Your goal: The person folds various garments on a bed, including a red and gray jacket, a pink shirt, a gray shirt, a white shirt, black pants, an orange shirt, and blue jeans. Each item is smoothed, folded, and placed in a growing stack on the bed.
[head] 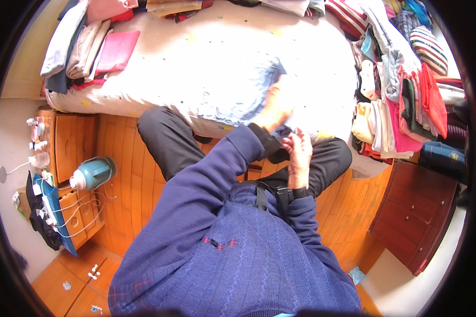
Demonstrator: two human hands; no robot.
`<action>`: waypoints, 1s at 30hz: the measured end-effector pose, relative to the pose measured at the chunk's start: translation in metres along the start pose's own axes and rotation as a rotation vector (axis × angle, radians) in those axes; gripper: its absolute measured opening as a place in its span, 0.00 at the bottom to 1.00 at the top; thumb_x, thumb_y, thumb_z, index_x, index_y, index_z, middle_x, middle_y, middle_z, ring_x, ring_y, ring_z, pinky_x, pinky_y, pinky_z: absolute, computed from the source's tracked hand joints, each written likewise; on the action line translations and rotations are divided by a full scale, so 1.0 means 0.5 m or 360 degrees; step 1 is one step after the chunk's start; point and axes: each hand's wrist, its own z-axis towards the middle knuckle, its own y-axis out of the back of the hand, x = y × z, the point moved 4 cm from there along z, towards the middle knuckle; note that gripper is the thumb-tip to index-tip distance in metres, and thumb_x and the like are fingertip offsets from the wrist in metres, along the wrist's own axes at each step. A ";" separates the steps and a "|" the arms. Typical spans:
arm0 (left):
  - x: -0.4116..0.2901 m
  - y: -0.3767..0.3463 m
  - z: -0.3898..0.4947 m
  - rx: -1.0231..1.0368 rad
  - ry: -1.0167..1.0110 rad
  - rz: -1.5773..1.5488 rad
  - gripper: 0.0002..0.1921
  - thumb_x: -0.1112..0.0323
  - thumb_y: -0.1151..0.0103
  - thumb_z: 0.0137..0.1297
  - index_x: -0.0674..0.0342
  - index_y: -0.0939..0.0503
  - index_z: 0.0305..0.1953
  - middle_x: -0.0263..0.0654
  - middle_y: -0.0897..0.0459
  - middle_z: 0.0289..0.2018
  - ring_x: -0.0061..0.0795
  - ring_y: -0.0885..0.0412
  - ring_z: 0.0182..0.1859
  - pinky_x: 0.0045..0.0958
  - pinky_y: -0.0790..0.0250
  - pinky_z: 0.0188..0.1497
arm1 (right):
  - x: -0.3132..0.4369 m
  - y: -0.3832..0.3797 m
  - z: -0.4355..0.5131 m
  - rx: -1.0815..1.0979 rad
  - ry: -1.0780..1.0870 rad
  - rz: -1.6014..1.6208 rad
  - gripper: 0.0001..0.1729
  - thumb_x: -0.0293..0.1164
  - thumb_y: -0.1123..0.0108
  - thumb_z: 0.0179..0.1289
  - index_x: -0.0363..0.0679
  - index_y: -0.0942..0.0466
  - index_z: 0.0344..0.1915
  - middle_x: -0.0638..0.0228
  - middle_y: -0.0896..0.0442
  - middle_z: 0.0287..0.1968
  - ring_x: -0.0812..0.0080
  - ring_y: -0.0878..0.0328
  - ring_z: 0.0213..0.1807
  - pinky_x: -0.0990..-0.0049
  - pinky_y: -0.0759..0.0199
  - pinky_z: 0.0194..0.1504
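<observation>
A light blue garment (pixel 238 91), probably denim, lies spread on the bed, washed out by strong light. Over its right side reaches my left hand (pixel 277 105), blurred and overexposed, so its finger positions are unclear. Lower and to the right, at the bed's near edge, my right hand (pixel 300 152) has its fingertips together on a dark blue edge of cloth that appears to belong to the garment. My left wrist and cuff partly cover that cloth.
Folded clothes (pixel 117 51) line the bed's left end; more clothing piles (pixel 404 103) crowd the right. A teal thermos (pixel 93 174) and cables (pixel 81 206) are by a wooden cabinet (pixel 73 146) at left. A dark red cabinet (pixel 414 214) stands at right. Both my knees touch the bedside area.
</observation>
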 end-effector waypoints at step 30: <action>0.316 0.215 -0.066 -0.0621 0.0483 0.1010 0.19 0.53 0.32 0.61 0.61 0.13 0.44 0.48 0.12 0.35 0.45 0.13 0.39 0.41 0.22 0.45 | 0.123 -0.081 0.221 -0.0202 0.0711 -0.2000 0.44 0.41 0.24 0.53 0.37 0.28 0.67 0.45 0.18 0.57 0.48 0.22 0.60 0.57 0.30 0.63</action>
